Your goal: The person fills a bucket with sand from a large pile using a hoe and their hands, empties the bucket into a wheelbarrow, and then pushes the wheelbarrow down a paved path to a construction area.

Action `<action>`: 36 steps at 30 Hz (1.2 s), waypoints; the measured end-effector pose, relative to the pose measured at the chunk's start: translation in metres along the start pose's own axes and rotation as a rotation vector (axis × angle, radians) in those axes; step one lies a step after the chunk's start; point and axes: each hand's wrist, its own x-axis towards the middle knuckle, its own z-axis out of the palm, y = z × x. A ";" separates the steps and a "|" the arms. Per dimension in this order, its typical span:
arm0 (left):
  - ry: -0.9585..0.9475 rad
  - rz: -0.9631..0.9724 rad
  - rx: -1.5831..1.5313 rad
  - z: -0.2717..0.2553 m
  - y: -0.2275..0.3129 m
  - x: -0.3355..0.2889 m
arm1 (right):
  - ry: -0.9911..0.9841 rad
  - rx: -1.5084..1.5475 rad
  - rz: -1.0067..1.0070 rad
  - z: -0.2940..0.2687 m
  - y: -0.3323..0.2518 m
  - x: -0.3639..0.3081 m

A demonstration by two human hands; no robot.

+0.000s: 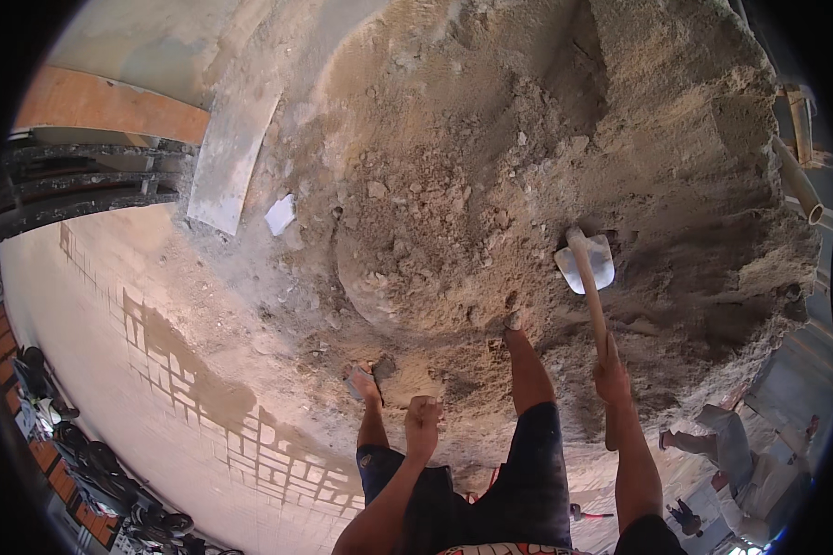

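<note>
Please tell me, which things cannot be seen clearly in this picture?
All in the head view:
Inside of the left hand: hidden by its curled fingers.
Part of the shovel handle: covered by the right hand.
Far end of the sand heap: cut off by the upper edge.
Details of the motorcycles: too small.

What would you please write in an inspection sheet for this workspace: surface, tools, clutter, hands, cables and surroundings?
Surface: uneven heap of sand, lumpy in the middle, darker toward the right.
Tools: one shovel, wooden handle, bare metal blade; whether the blade touches the sand cannot be told.
Clutter: long pale board and a small white flat piece, both upper left.
Left hand: fingers loosely curled, no held thing seen.
Right hand: closed around the shovel's handle.
Cables: nothing seen.
Surroundings: motorcycles at lower left; another person in pale clothes at lower right.
</note>
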 end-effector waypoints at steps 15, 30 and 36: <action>0.202 -0.089 0.414 -0.095 0.118 0.411 | -0.406 1.439 0.573 0.316 -0.048 0.229; 0.301 0.081 0.626 -0.116 0.112 0.466 | -0.213 1.954 0.785 0.256 -0.115 0.314; 0.306 0.280 0.697 -0.090 0.109 0.421 | -0.116 1.690 0.969 0.281 -0.106 0.319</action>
